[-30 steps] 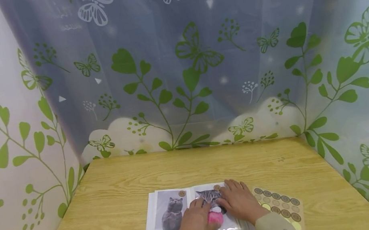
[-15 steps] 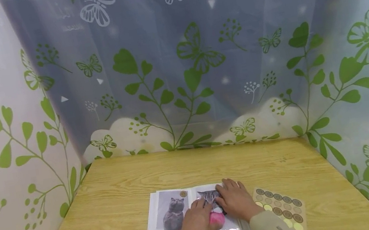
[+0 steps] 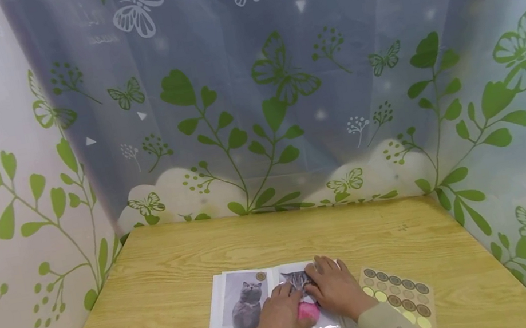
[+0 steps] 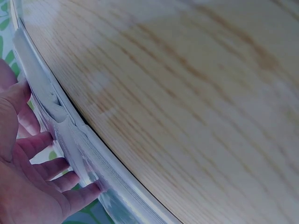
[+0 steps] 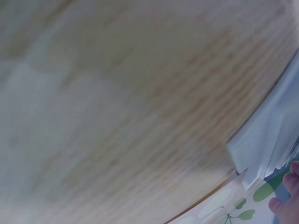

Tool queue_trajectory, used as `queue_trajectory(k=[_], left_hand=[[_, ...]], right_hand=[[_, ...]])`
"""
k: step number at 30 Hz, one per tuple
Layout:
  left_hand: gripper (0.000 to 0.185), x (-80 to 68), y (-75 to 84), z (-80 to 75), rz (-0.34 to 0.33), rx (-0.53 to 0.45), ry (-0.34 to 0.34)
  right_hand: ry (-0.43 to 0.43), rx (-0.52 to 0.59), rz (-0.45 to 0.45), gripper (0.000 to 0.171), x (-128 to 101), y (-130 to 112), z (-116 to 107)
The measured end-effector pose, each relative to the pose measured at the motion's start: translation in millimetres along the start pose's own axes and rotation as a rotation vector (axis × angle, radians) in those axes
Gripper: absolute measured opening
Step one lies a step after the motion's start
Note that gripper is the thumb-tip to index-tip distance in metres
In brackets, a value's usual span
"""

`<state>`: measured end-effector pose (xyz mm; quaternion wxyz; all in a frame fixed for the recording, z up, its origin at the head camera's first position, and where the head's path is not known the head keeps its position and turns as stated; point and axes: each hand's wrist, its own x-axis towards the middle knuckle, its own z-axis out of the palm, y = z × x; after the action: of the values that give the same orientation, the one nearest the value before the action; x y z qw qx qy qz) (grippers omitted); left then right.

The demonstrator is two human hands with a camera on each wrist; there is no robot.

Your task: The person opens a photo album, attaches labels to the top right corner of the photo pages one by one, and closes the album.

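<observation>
Looking down from the head view, an open photo album [image 3: 245, 309] lies near the front edge of the wooden table [image 3: 166, 273], showing 2 cat pictures. Both hands rest flat on its right-hand page: the left hand [image 3: 279, 317] with fingers extended over the lower part of the picture, the right hand [image 3: 335, 288] spread just beside it, touching the page's upper area. A sticker sheet [image 3: 401, 296] with round stickers lies just right of the album.

From the left wrist view, the left hand [image 4: 28, 172] shows straight fingers beside the album's stacked page edges [image 4: 74, 140].

From the right wrist view, only fingertips [image 5: 286, 200] show; the table is blurred.
</observation>
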<state>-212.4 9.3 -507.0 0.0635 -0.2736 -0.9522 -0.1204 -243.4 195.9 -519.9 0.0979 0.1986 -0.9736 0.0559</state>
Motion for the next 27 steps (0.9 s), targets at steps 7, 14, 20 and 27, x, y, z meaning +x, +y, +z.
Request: queue_trajectory(k=[7,14,20,27], left_hand=[[0.069,1.4,-0.8,2.3,-0.008,-0.008,-0.018],[0.071,1.9,-2.0,3.5,-0.024,-0.016,-0.052],[0.072,2.5,-1.4,-0.3,-0.035,0.000,-0.070],[0.072,1.1,-0.5,-4.6,-0.011,0.037,-0.062]], right_hand=[[-0.012,0.016,0.002,0.051,-7,6,-3],[-0.044,0.029,0.041,0.047,-14,14,-6],[-0.017,0.052,0.048,0.044,-21,16,-7],[0.003,0.065,0.070,0.046,-29,19,-1]])
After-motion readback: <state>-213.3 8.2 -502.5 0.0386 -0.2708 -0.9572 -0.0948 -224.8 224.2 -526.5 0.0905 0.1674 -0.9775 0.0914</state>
